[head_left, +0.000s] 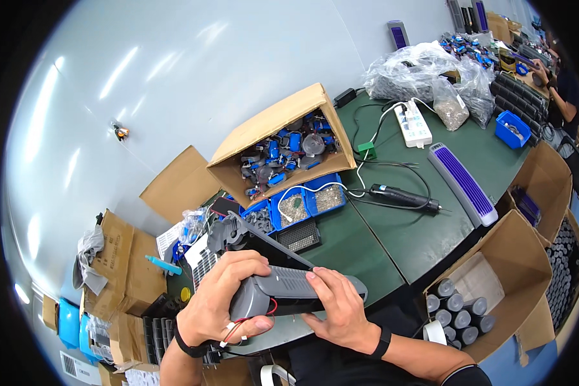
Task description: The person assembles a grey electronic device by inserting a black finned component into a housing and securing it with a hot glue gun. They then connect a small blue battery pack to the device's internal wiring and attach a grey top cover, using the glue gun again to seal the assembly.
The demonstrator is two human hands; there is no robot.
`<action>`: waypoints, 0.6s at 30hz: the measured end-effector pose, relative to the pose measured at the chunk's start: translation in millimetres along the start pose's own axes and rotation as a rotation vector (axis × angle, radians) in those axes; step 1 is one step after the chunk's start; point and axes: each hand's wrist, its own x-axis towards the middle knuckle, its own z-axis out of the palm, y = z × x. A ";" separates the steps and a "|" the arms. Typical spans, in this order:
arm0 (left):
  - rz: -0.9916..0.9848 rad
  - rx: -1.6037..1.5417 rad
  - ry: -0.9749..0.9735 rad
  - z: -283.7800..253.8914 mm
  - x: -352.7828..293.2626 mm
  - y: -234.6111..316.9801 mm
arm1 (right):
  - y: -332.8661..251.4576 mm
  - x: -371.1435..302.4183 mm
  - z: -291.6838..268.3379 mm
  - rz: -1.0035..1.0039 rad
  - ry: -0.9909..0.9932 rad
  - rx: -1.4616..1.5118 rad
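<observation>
Evidently, the job in hand is two-handed handling of a long grey plastic housing (286, 281), held above the near edge of the dark green surface (392, 238). The left hand (228, 299) is clamped around the housing's left end, fingers over the top and thumb low; the right hand (341, 307) grips farther right, fingertips on the upper face and thumb beneath. To do this well, both hands should press evenly, without twisting the shell, and the thin red wires (273, 307) with their white connector, hanging out by the left thumb, are best kept slack and clear of any seam that might pinch them. The housing's long axis runs left to right across the person's front, nearly level; its slotted face looks upward, and its rounded far end points right.
</observation>
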 end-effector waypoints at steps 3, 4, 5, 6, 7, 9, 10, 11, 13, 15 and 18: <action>0.011 -0.010 0.027 1.2 -4.8 1.0 | -3.7 -1.6 1.8 -0.009 -0.003 0.013; 0.015 -0.022 0.033 2.2 -5.7 -0.2 | -3.1 -2.4 2.0 -0.010 0.000 0.011; 0.023 -0.016 0.024 1.7 -6.1 -0.2 | -2.7 -2.9 2.1 -0.011 0.003 0.011; 0.029 -0.011 0.014 0.3 -5.9 0.4 | -2.4 -3.0 2.1 -0.013 0.004 0.006; 0.036 -0.005 0.004 -0.9 -5.5 0.9 | -2.2 -3.0 2.0 -0.016 0.004 0.002; 0.052 0.023 -0.012 -1.3 -3.5 1.8 | -1.6 -3.2 0.8 -0.014 0.005 -0.007; 0.055 0.040 -0.022 -1.9 -4.2 3.0 | -2.5 -2.6 1.1 -0.012 0.001 -0.006; 0.049 0.049 -0.019 -1.6 -4.9 4.1 | -3.2 -2.6 1.1 -0.010 -0.003 -0.007; 0.047 0.068 -0.012 -0.2 -4.2 6.6 | -0.5 -5.5 3.0 -0.003 0.002 0.007; 0.046 0.092 -0.007 0.3 -2.6 10.2 | 0.5 -6.8 2.9 0.000 0.000 0.013; 0.020 0.152 -0.028 -0.4 -0.9 16.0 | 0.4 -5.4 0.5 -0.006 -0.012 0.012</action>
